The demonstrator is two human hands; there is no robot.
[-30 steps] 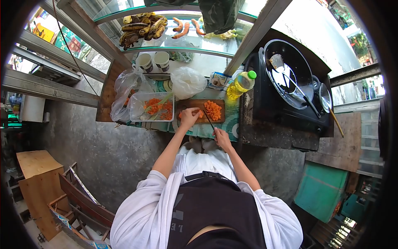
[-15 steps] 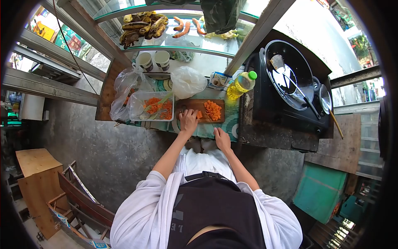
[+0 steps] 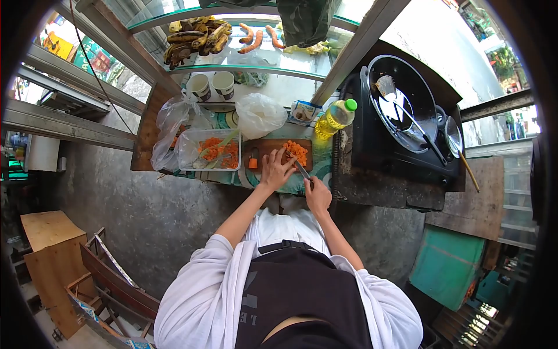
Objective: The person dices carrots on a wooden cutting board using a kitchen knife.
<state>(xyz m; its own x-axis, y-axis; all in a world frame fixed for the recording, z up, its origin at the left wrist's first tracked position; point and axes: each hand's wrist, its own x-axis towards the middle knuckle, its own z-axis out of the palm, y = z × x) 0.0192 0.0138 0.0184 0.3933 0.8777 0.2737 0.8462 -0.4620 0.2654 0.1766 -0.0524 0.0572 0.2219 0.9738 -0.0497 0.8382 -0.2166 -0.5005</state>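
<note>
A wooden cutting board (image 3: 269,146) lies on the counter, with a pile of chopped carrot (image 3: 296,152) on its right part. My left hand (image 3: 275,170) rests over the middle of the board, fingers spread, fingertips at the pile's lower left edge. My right hand (image 3: 317,195) is closed round the handle of a knife (image 3: 302,170), whose blade points up and left to the pile, close to my left fingers. A carrot piece (image 3: 253,163) sits on the board's left side. Left of the board stands a clear plastic container (image 3: 187,152) holding shredded carrot (image 3: 224,152).
An oil bottle (image 3: 335,119) stands behind the board's right end. A stove (image 3: 372,157) with a wok (image 3: 427,81) is at the right. Behind the board are a plastic bag (image 3: 260,115), two cups (image 3: 223,85) and a glass shelf (image 3: 250,69) with bananas (image 3: 197,39).
My left hand has moved right, off the carrot piece and towards the pile. My right hand has risen slightly, and the knife's blade now shows against the board.
</note>
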